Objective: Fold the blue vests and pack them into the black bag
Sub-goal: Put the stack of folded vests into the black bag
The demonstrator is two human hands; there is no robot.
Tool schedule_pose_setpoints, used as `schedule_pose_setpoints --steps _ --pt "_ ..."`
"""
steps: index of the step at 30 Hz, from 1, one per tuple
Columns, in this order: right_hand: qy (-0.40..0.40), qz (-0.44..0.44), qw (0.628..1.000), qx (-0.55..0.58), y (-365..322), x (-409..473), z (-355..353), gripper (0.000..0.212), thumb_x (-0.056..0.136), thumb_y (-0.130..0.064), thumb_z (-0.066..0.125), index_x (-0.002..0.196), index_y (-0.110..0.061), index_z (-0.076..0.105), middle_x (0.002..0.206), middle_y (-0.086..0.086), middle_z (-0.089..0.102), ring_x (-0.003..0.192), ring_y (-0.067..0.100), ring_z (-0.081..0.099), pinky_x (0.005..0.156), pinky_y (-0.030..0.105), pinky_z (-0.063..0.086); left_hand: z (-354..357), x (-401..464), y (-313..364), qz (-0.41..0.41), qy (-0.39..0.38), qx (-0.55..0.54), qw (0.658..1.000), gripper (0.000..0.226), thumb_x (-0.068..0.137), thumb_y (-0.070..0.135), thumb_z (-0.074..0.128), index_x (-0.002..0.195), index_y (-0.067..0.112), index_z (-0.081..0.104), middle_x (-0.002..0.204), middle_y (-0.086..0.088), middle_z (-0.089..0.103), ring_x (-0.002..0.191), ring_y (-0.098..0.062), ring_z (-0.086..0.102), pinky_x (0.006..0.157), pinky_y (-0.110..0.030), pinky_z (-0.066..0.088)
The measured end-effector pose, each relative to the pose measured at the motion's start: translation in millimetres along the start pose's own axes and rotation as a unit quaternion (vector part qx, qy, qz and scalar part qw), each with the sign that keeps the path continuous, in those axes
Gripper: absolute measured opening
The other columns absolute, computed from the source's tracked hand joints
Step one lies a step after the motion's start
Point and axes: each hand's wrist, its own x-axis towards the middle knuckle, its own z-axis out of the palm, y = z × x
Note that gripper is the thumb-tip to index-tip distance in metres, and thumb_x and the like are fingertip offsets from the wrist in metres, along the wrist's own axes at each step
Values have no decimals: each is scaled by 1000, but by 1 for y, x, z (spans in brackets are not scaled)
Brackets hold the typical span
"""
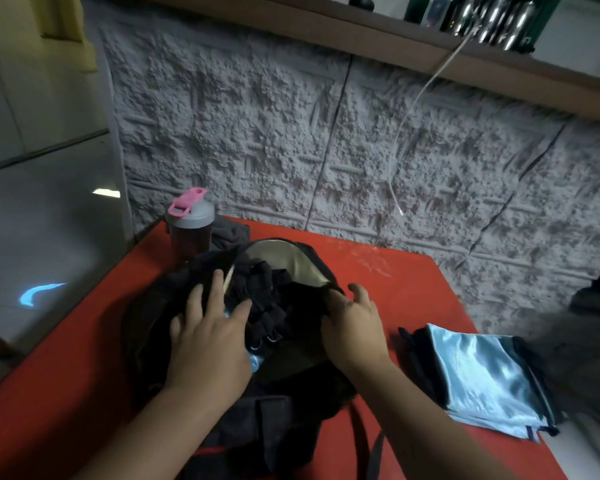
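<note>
Hands [208,341] press bag [291,368]; vest [482,375] aside.

Your two bare arms

Your left hand [208,344] and right hand [355,327] wear no gloves, rings or watch, and no sleeves show on your arms.

A home room: textured stone-pattern wall panels [291,133], red table [413,292], shelf [378,43] with steel tumblers [492,19]
</note>
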Motion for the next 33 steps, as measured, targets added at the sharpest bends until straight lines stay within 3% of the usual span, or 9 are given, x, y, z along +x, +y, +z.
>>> schedule_pose_setpoints --steps 5,8,12,14,17,20,22,26,33 --pt "25 16 999 41 61 -45 -27 43 88 -35 55 130 -29 64 140 11 54 126 33 53 105 39 45 20 -18 53 116 65 -61 989 48 78 27 76 126 26 69 151 -12 46 142 -35 34 112 -55 39" --pt "38 70 996 39 123 -71 -41 31 87 -30 58 115 -22 70 114 4 64 109 28 60 91 37 50 33 -33 97 176 76 -140 971 43 79 24 75 122 25 70 132 -1 59 125 -22 46 101 -41 50" --pt "58 169 984 8 194 -97 -56 33 94 -25 63 125 -16 70 125 5 67 117 25 62 99 36 46 60 -57 154 222 22 -223 949 41 80 30 64 120 30 67 107 12 63 99 -16 61 82 -34 57" --pt "101 220 970 16 228 -102 -63 30 91 -24 65 119 -13 72 119 7 70 111 28 63 95 37 47 79 -65 177 220 -29 -262 939 41 81 36 57 121 34 65 107 16 64 97 -11 64 85 -29 55" --pt "180 290 940 20 270 -94 -72 42 82 -33 72 116 -9 67 110 15 68 107 37 60 90 42 47 101 -69 200 190 -97 -329 920 43 82 39 59 123 32 68 112 17 65 101 -6 63 93 -15 44" --pt "118 383 916 29 302 -76 -79 90 71 -59 78 137 -5 50 128 20 61 123 39 54 101 44 46 113 -63 228 156 -128 -334 921 42 89 42 62 128 27 63 119 6 67 110 -14 63 98 -27 46" --pt "55 423 904 38 319 -63 -82 100 56 -74 74 128 -8 55 120 15 65 114 34 61 93 42 54 117 -46 252 91 -145 -303 937 44 91 50 59 127 26 56 118 -1 68 112 -24 63 94 -35 48" --pt "-38 420 901 98 335 -43 -79 65 57 -67 79 89 -12 68 81 4 70 74 20 68 68 33 59 132 1 287 -23 -200 -232 952 57 89 65 51 116 14 48 118 -13 67 113 -36 62 91 -42 50" --pt "-92 375 915 116 344 -38 -35 49 74 -56 77 100 -16 68 81 -3 63 80 21 62 68 29 46 176 38 321 -109 -204 -225 947 76 81 49 75 133 4 44 127 -15 63 116 -36 61 91 -38 50"
